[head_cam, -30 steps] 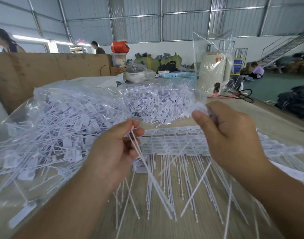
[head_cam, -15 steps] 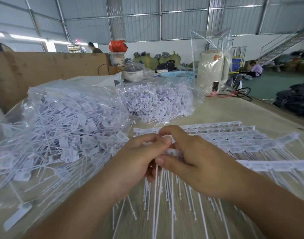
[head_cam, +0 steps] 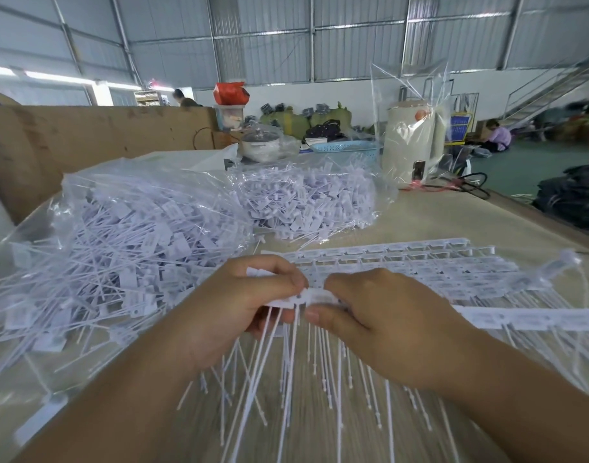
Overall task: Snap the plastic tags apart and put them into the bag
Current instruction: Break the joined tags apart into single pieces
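We count two hands, left hand (head_cam: 234, 307) and right hand (head_cam: 380, 324), both pinching one strip of tags (head_cam: 314, 297) above the desk (head_cam: 453, 225). Two bags (head_cam: 126, 235) of loose tags lie left. Since a second ago, the hands closed together.

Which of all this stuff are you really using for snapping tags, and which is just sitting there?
Using: left hand and right hand, both with a grip on the tag strip; joined strips; bag of loose tags.

Just sitting there: second tag bag, pot, blue basket, red bag.
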`<state>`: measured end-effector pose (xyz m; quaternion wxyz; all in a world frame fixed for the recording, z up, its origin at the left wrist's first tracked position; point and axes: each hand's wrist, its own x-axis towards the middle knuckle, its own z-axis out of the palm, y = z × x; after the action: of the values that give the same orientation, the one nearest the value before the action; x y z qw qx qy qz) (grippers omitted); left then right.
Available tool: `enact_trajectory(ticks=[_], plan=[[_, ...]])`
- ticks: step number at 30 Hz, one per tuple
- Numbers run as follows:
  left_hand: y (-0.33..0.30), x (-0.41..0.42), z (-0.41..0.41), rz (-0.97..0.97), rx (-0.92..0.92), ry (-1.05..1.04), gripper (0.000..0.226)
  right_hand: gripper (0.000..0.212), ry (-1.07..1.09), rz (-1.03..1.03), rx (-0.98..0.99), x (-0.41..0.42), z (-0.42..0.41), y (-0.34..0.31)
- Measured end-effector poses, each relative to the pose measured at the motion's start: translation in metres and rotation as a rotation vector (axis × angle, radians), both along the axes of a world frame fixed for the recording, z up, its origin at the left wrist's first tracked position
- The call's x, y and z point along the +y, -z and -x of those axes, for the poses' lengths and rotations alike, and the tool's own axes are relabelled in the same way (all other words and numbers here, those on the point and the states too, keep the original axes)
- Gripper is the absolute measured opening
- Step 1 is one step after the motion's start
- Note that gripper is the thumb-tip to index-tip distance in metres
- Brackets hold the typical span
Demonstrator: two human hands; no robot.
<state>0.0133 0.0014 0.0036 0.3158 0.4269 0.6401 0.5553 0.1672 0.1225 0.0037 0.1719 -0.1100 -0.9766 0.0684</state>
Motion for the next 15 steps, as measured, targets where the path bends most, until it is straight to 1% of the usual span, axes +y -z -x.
enact_trajectory(ticks=[5,7,9,10,12,15], plan=[[0.002,0.000,0.000,0.099,0.084,0.045,0.029,0.040,0.012,0.006,-0.044,-0.001,0.002,0.002],[0.003,0.001,0.000,0.139,0.114,0.032,0.024,0.038,0.003,-0.020,-0.063,-0.001,0.003,0.005],[0.005,0.002,-0.001,0.174,0.130,0.020,0.011,0.032,-0.027,-0.040,-0.082,-0.004,0.005,0.009],[0.006,0.002,-0.001,0.178,0.119,0.031,0.008,0.031,-0.044,-0.040,-0.080,-0.006,0.006,0.011],[0.006,0.001,-0.002,0.150,0.056,0.065,0.008,0.037,-0.055,-0.011,-0.043,-0.010,0.007,0.011],[0.006,0.001,-0.002,0.065,-0.040,0.102,0.005,0.042,-0.016,0.014,0.030,-0.010,0.007,0.008]])
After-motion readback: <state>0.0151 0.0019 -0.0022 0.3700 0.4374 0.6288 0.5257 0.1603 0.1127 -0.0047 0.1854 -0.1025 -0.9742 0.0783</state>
